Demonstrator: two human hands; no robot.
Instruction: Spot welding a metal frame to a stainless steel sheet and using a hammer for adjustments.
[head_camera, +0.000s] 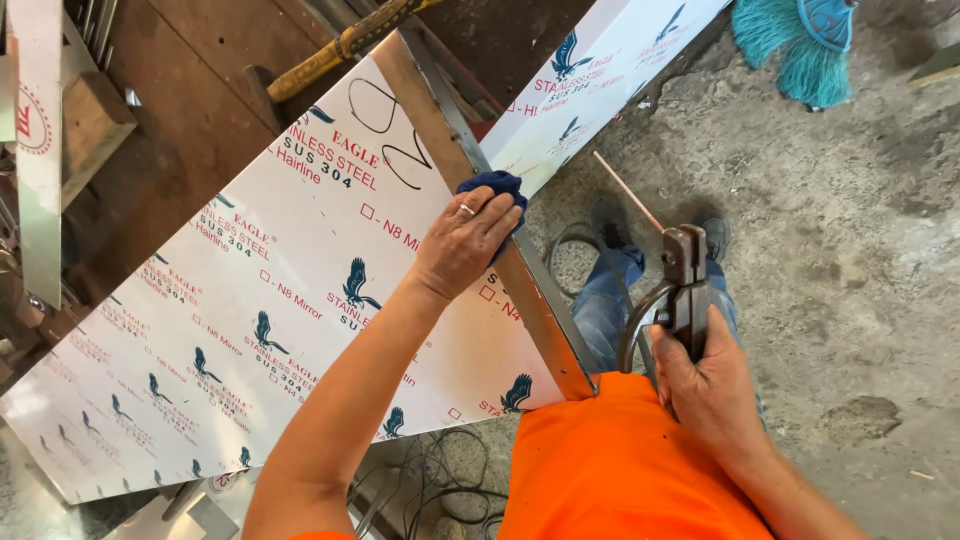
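My left hand (465, 240) presses a dark blue cloth (497, 185) against the folded metal edge (545, 310) of a large steel sheet (250, 300) covered in white printed film. The hand wears a ring. My right hand (705, 385) grips a welding electrode holder (685, 285) with a thin rod (628, 192) clamped in its jaws, held off to the right of the sheet's edge over the floor. A grey cable loops down from the holder.
A second film-covered sheet (620, 60) lies beyond the first. A wooden workbench (190, 90) with a yellow-handled tool (330, 55) sits at upper left. A teal broom (795, 45) rests on the concrete floor (850, 250). Cables (450, 490) lie below the sheet.
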